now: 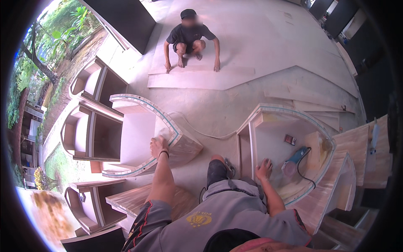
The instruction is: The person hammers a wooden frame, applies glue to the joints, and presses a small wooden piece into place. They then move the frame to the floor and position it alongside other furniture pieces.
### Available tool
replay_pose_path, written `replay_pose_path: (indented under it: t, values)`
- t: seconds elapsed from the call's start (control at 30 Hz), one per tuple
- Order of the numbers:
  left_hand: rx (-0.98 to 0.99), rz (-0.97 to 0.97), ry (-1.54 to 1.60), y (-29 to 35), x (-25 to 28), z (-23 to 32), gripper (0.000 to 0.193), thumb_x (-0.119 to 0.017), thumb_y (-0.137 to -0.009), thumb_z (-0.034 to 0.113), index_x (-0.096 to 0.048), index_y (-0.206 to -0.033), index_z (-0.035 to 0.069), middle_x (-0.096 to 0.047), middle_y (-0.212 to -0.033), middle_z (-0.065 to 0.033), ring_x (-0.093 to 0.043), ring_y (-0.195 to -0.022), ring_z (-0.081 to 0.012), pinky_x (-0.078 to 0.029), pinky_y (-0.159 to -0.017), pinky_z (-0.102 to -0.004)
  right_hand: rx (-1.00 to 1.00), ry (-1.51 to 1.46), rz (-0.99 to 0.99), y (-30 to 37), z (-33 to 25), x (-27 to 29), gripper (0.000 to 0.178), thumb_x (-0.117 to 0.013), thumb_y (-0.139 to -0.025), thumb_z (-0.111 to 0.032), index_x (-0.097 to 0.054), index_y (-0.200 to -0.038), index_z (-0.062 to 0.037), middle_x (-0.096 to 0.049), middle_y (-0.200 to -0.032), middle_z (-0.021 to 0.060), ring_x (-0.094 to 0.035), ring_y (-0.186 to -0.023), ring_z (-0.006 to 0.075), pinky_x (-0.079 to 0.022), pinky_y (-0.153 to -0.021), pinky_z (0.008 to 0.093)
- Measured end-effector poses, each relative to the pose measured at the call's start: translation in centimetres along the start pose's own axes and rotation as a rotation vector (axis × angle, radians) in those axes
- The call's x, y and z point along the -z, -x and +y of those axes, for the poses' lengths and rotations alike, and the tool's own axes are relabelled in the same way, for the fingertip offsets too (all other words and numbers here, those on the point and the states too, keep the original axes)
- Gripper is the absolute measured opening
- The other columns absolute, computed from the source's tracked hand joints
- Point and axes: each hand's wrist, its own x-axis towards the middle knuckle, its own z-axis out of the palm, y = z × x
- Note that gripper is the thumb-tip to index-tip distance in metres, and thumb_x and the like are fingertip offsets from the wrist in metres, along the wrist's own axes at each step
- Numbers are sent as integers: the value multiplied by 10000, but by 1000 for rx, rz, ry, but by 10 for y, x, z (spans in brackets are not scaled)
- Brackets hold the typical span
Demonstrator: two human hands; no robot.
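Note:
My left hand (158, 147) rests on the inner panel of a pointed-arch wooden cabinet (184, 145), just inside its curved rim with a blue-green stripe. Its fingers are bent a little and I see nothing held in them. On the right lies a similar arch-shaped cabinet (275, 122), with my right hand (263, 169) on its pale inner panel, fingers spread and empty. Beyond that hand, on the same panel, sits a blue power sander (297, 159) with a dark cord. A small red and dark packet (289, 139) lies farther up the panel.
Several arched cabinets (110, 132) stand along the left side. Ahead, another person (191, 38) squats with both hands on a long pale board (189, 80). Cut boards (310, 105) lie at the right. A thin pale cable (210, 135) runs across the floor between the two cabinets.

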Motion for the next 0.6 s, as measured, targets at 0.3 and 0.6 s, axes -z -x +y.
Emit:
replay_pose_path:
  t: [0.3,0.6]
  values:
    - [11,-19,-7,3,5,4,637,-388,-1020,567,-610,-1316,49,-647,-1335,-209,-613,-1267,-361,-477,-1050,-511,-33,12,-34,1,-3,1,833,-649,-923,-397,-316,-1598,-40,-316,-1623,259,-352,-1455,477,-384,-1150,594]
    - [10,-16,13,-1,0,1,638,-366,-1030,567,-612,-1311,50,-653,-1330,-203,-618,-1258,-372,-477,-1048,-511,1,-22,13,-1,-1,0,774,-610,-962,-410,-344,-1589,-43,-335,-1608,261,-377,-1425,491,-405,-1126,601]
